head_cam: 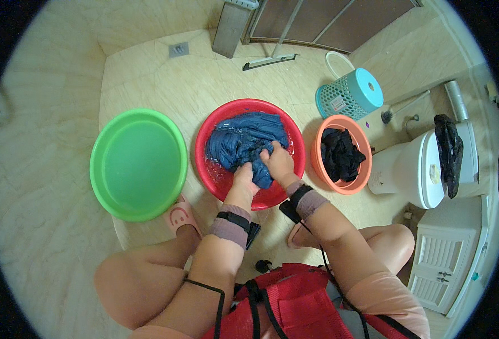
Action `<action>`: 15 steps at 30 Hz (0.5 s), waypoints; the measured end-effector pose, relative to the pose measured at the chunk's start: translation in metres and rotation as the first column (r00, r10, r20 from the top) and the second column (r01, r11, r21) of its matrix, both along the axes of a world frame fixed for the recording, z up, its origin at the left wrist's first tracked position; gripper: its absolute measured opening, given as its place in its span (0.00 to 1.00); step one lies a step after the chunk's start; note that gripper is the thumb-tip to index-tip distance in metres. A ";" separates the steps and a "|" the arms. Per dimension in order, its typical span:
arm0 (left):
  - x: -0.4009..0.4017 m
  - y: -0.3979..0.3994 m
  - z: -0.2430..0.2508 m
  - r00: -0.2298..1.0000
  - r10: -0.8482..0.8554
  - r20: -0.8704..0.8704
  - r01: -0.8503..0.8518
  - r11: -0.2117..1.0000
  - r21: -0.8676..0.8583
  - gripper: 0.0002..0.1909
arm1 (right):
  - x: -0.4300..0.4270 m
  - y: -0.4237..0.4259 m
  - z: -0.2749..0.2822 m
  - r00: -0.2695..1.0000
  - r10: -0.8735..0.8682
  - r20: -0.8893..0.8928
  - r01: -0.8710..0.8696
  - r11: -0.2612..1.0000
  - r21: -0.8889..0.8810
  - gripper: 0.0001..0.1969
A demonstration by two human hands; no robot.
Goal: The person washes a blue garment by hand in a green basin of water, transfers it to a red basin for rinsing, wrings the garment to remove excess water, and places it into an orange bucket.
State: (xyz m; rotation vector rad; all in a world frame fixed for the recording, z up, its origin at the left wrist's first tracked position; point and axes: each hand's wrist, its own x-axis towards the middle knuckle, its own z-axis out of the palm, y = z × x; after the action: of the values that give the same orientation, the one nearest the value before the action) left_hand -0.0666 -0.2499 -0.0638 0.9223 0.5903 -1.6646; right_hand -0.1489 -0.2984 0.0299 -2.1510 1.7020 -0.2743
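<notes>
Between my knees and the far wall, a red plastic basin (203, 169) holds sudsy water and a wet blue garment (249, 131), which looks like denim. Both hands grip a bunched part of it near the basin's front side. My left hand (245, 177) is closed on the cloth from the left, its palm side partly hidden. My right hand (278, 161) holds the cloth close beside it, thumb and fingers around a fold. A green basin (139, 165) of water stands to the left. On the right, an orange basin (317, 169) contains dark cloth (342, 154).
Behind the orange basin lies a blue perforated basket (347, 95). A white toilet (427, 169) with a black bag (448, 154) on it and a white louvred cabinet (438, 258) stand right. A floor squeegee (270, 62) and a drain (179, 49) are at the far side.
</notes>
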 end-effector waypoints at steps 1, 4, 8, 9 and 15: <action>0.000 0.001 -0.003 0.986 -0.012 0.165 0.007 1.000 0.029 0.19 | -0.003 -0.006 -0.002 0.998 -0.026 -0.058 0.026 1.000 -0.010 0.19; 0.000 -0.003 -0.010 0.934 0.067 0.350 -0.078 0.997 0.020 0.26 | -0.023 -0.010 -0.018 0.987 -0.012 -0.158 0.013 1.000 0.004 0.24; -0.002 0.004 -0.007 0.968 -0.189 0.164 0.164 0.974 0.155 0.40 | -0.045 -0.001 -0.029 0.939 0.152 -0.309 -0.079 0.968 0.238 0.36; 0.004 0.009 -0.012 0.966 -0.246 0.082 0.233 0.962 0.142 0.48 | -0.041 0.003 -0.028 0.909 0.243 -0.338 -0.100 0.915 0.391 0.41; 0.032 0.025 -0.038 0.935 -0.311 -0.169 0.323 0.946 0.043 0.43 | 0.007 0.012 -0.056 0.859 0.400 -0.318 -0.098 0.740 0.665 0.41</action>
State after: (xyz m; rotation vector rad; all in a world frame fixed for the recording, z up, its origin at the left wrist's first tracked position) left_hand -0.0346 -0.2254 -0.1015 0.9794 0.6356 -2.0339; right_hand -0.1420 -0.2864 -0.0266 -1.9460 1.3745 0.8302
